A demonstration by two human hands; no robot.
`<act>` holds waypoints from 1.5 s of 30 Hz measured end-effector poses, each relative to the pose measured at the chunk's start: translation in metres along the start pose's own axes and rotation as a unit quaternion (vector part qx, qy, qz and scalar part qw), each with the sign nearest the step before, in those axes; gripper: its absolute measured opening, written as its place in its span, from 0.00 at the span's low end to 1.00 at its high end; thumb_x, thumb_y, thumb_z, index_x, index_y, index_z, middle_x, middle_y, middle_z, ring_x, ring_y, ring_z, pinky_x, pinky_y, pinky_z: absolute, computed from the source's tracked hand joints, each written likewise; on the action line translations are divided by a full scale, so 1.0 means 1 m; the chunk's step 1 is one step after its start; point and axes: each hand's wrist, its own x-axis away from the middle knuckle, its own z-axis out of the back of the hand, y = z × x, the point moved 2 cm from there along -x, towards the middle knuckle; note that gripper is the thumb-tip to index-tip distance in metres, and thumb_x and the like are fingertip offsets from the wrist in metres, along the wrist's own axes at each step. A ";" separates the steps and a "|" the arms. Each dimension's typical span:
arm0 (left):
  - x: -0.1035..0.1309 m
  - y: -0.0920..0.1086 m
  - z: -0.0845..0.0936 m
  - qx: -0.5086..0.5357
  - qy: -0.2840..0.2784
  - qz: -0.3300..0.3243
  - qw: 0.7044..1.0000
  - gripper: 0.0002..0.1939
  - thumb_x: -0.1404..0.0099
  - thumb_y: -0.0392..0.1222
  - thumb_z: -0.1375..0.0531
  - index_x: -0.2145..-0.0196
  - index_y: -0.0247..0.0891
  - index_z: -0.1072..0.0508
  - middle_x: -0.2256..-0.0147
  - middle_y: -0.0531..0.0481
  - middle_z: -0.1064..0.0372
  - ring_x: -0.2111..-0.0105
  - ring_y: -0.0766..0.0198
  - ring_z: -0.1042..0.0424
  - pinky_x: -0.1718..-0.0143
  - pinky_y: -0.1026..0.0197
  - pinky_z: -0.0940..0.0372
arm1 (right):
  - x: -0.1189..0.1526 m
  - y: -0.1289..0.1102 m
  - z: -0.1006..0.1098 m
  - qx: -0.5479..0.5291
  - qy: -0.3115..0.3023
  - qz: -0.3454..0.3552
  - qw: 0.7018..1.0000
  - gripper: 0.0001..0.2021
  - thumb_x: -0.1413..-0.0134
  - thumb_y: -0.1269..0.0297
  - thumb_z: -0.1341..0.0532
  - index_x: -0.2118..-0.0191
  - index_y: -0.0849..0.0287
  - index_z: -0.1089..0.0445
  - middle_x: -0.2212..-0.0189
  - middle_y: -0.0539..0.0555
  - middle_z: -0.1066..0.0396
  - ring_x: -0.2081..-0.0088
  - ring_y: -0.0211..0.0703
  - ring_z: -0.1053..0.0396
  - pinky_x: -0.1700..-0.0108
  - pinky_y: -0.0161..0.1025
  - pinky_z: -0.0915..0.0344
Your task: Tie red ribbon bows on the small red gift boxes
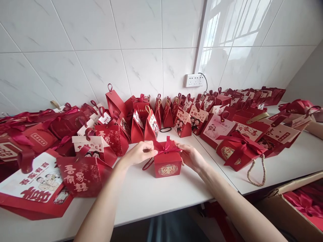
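A small red gift box (167, 167) with a round gold emblem stands upright on the white table (141, 201), right in front of me. A red ribbon (166, 147) is tied in a bow over its top. My left hand (142, 152) is closed in a pinch on the ribbon at the box's upper left. On the other side, my right hand (191, 156) has thumb and fingers closed at the ribbon's right end, touching the box's upper right edge; part of its grip is hidden. A dark red cord handle (148, 163) sticks out at the box's left.
Red gift boxes with paper handles crowd both sides and the back, including a triangular box (152, 126). A ribboned box (239, 151) with a rope handle lies at the right. A black ring (165, 129) lies behind. A cardboard carton (280, 191) stands lower right; a power strip (194, 80) hangs on the wall.
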 end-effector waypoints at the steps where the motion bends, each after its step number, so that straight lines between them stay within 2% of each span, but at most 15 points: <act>1: 0.000 0.000 0.001 0.003 0.001 0.002 1.000 0.21 0.41 0.50 0.45 0.84 0.37 0.44 0.77 0.55 0.47 0.76 0.70 0.46 0.71 0.63 0.47 | -0.001 -0.001 0.001 0.014 0.006 0.009 1.000 0.14 0.54 0.56 0.41 0.64 0.59 0.29 0.68 0.55 0.28 0.67 0.46 0.31 0.66 0.39 0.35; 5: 0.000 0.000 0.006 0.059 0.049 0.028 0.997 0.21 0.41 0.56 0.46 0.80 0.37 0.41 0.76 0.56 0.45 0.74 0.68 0.42 0.67 0.62 0.42 | -0.003 -0.001 0.011 0.013 0.072 0.059 0.996 0.19 0.52 0.44 0.44 0.77 0.57 0.37 0.65 0.55 0.27 0.61 0.47 0.30 0.58 0.41 0.35; 8: 0.010 0.003 0.003 0.076 0.215 0.066 0.972 0.20 0.41 0.60 0.48 0.70 0.38 0.37 0.69 0.51 0.38 0.63 0.61 0.35 0.56 0.56 0.38 | 0.006 0.001 0.013 0.049 0.113 0.075 0.989 0.23 0.51 0.38 0.46 0.71 0.56 0.35 0.60 0.56 0.27 0.55 0.49 0.31 0.51 0.44 0.38; 11: 0.035 0.012 -0.014 -0.006 0.363 0.062 0.930 0.24 0.44 0.58 0.43 0.56 0.39 0.37 0.54 0.44 0.37 0.49 0.53 0.38 0.45 0.49 0.44 | 0.034 -0.001 0.002 0.147 0.143 0.097 0.974 0.23 0.46 0.40 0.49 0.63 0.56 0.34 0.56 0.56 0.28 0.51 0.49 0.32 0.48 0.46 0.41; 13: 0.058 0.018 -0.029 -0.046 0.413 0.057 0.908 0.28 0.44 0.57 0.42 0.50 0.40 0.39 0.49 0.42 0.40 0.45 0.51 0.41 0.42 0.45 0.48 | 0.060 -0.003 -0.010 0.196 0.153 0.108 0.963 0.21 0.43 0.42 0.49 0.62 0.56 0.35 0.60 0.56 0.26 0.54 0.48 0.30 0.48 0.46 0.41; 16: 0.092 0.024 -0.049 -0.018 0.467 0.089 0.880 0.26 0.39 0.54 0.45 0.47 0.41 0.42 0.45 0.40 0.43 0.42 0.50 0.44 0.41 0.45 0.50 | 0.093 -0.005 -0.027 0.204 0.108 0.111 0.967 0.21 0.40 0.45 0.52 0.66 0.58 0.35 0.73 0.54 0.25 0.65 0.46 0.28 0.55 0.44 0.36; 19: 0.112 0.028 -0.065 0.073 0.446 0.126 0.883 0.24 0.38 0.53 0.45 0.47 0.42 0.41 0.44 0.42 0.42 0.41 0.52 0.43 0.42 0.48 0.46 | 0.106 -0.003 -0.031 0.233 0.108 0.131 0.958 0.21 0.40 0.46 0.51 0.72 0.58 0.35 0.78 0.54 0.29 0.71 0.44 0.31 0.61 0.42 0.35; 22: 0.111 0.029 -0.074 0.175 0.372 0.144 0.900 0.24 0.38 0.55 0.45 0.48 0.42 0.38 0.49 0.43 0.35 0.48 0.53 0.33 0.49 0.53 0.37 | 0.100 0.006 -0.028 0.291 0.105 0.167 0.936 0.17 0.44 0.47 0.44 0.62 0.58 0.34 0.62 0.58 0.30 0.61 0.47 0.30 0.57 0.45 0.33; 26: 0.099 0.024 -0.074 0.268 0.315 0.103 0.904 0.26 0.39 0.55 0.44 0.47 0.41 0.37 0.51 0.45 0.32 0.51 0.56 0.31 0.53 0.58 0.34 | 0.091 0.024 -0.031 0.350 -0.020 0.176 0.920 0.45 0.58 0.53 0.32 0.38 0.54 0.55 0.38 0.64 0.52 0.39 0.57 0.47 0.41 0.54 0.43; 30: 0.094 0.021 -0.070 0.297 0.251 0.070 0.919 0.26 0.41 0.53 0.42 0.48 0.40 0.35 0.49 0.45 0.32 0.48 0.55 0.33 0.48 0.57 0.37 | 0.093 0.035 -0.034 0.299 -0.092 0.146 0.938 0.54 0.56 0.62 0.32 0.34 0.50 0.72 0.36 0.66 0.58 0.40 0.56 0.43 0.44 0.53 0.39; 33: 0.100 0.028 -0.071 0.273 0.269 0.063 0.922 0.25 0.41 0.53 0.41 0.49 0.41 0.34 0.50 0.45 0.32 0.48 0.55 0.33 0.47 0.55 0.38 | 0.098 0.037 -0.033 0.306 -0.069 0.174 0.933 0.54 0.56 0.66 0.33 0.34 0.49 0.73 0.38 0.66 0.53 0.38 0.56 0.46 0.42 0.54 0.41; 37: 0.119 0.045 -0.080 0.194 0.439 0.079 0.874 0.18 0.42 0.53 0.40 0.58 0.40 0.32 0.53 0.44 0.32 0.48 0.55 0.33 0.46 0.54 0.38 | 0.106 0.035 -0.030 0.361 -0.027 0.244 0.900 0.52 0.57 0.68 0.33 0.33 0.49 0.68 0.37 0.63 0.55 0.36 0.56 0.52 0.37 0.54 0.48; 39: 0.126 0.050 -0.087 0.180 0.478 0.096 0.855 0.18 0.42 0.53 0.40 0.60 0.39 0.33 0.55 0.44 0.33 0.50 0.55 0.33 0.48 0.53 0.37 | 0.109 0.032 -0.029 0.370 -0.030 0.263 0.890 0.50 0.56 0.69 0.33 0.33 0.49 0.66 0.36 0.62 0.55 0.35 0.55 0.52 0.36 0.53 0.49; 41: 0.127 0.051 -0.091 0.192 0.449 0.104 0.866 0.22 0.44 0.53 0.38 0.55 0.41 0.34 0.50 0.43 0.36 0.48 0.54 0.34 0.47 0.52 0.37 | 0.109 0.027 -0.029 0.357 -0.053 0.257 0.896 0.49 0.56 0.69 0.34 0.34 0.50 0.64 0.36 0.61 0.55 0.36 0.55 0.51 0.36 0.51 0.48; 45: 0.121 0.047 -0.098 0.276 0.325 0.095 0.900 0.34 0.45 0.49 0.36 0.43 0.46 0.43 0.41 0.43 0.46 0.41 0.52 0.42 0.44 0.53 0.40 | 0.109 0.022 -0.030 0.311 -0.090 0.220 0.920 0.48 0.57 0.68 0.33 0.34 0.50 0.61 0.35 0.61 0.55 0.35 0.53 0.51 0.37 0.49 0.46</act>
